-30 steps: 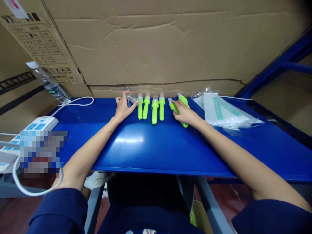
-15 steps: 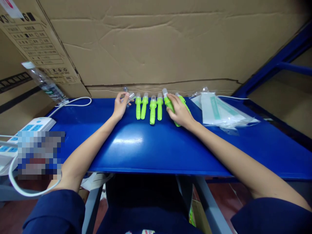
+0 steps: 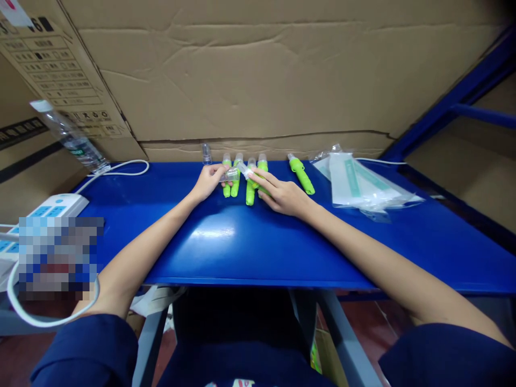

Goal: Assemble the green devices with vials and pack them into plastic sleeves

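Note:
My left hand (image 3: pixel 208 181) pinches a small clear plastic cap (image 3: pixel 231 173) over the blue table (image 3: pixel 242 242). My right hand (image 3: pixel 280 194) grips a lime-green pen-shaped device (image 3: pixel 246 172), its pale tip pointing at the cap. The two hands meet above a row of several green devices (image 3: pixel 250 185) lying side by side. One more green device (image 3: pixel 301 174) lies alone to the right. A second clear cap (image 3: pixel 207 153) stands upright at the table's back edge.
Clear plastic packets (image 3: pixel 363 185) lie at the right. A white power strip (image 3: pixel 44 212) with its cable and a tilted water bottle (image 3: pixel 68 137) are at the left. Cardboard boxes (image 3: pixel 250 75) wall off the back. A blue frame (image 3: pixel 455 102) rises at the right.
My right hand lifted a green device from the right and carried it left. My left hand brought the clear cap toward it; both now meet over the row.

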`<state>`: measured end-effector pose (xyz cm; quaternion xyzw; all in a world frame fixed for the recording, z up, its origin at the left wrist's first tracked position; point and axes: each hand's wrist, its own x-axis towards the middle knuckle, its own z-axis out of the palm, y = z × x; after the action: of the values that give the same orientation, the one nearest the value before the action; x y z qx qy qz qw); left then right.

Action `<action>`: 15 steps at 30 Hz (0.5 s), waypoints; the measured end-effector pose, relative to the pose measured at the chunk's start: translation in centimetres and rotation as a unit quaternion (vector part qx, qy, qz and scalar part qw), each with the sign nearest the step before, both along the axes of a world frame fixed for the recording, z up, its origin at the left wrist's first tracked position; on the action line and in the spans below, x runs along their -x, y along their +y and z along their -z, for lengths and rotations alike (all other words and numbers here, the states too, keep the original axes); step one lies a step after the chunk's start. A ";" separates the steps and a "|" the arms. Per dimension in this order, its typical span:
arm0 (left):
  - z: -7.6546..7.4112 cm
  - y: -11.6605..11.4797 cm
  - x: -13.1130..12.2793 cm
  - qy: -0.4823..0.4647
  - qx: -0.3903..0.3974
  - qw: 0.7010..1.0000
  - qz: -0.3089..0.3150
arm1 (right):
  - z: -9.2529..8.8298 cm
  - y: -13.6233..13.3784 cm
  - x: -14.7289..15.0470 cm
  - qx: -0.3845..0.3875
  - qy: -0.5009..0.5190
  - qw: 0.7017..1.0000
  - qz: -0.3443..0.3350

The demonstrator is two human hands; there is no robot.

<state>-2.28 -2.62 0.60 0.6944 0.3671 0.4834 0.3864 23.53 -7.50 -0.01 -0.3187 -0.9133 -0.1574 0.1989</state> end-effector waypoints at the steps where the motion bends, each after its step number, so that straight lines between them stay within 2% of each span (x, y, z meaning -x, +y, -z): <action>1: 0.0 0.1 0.1 0.000 0.002 1.000 -0.002 | -0.1 0.0 0.0 -0.001 -0.002 1.000 0.000; 8: 0.3 0.5 0.3 0.009 -0.005 1.000 -0.008 | -0.2 -0.2 0.4 0.022 -0.019 1.000 -0.011; 12: -0.2 -0.3 0.4 0.097 -0.067 0.993 -0.009 | 0.2 0.2 0.2 0.022 0.027 0.999 0.004; 15: -0.7 -0.9 0.6 0.200 -0.144 0.968 -0.034 | 0.6 0.8 -0.5 0.017 0.085 0.996 0.031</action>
<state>-2.85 -3.53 1.27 0.8125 0.3870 0.3952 0.1840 24.07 -6.71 -0.63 -0.3620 -0.8855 -0.1206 0.2653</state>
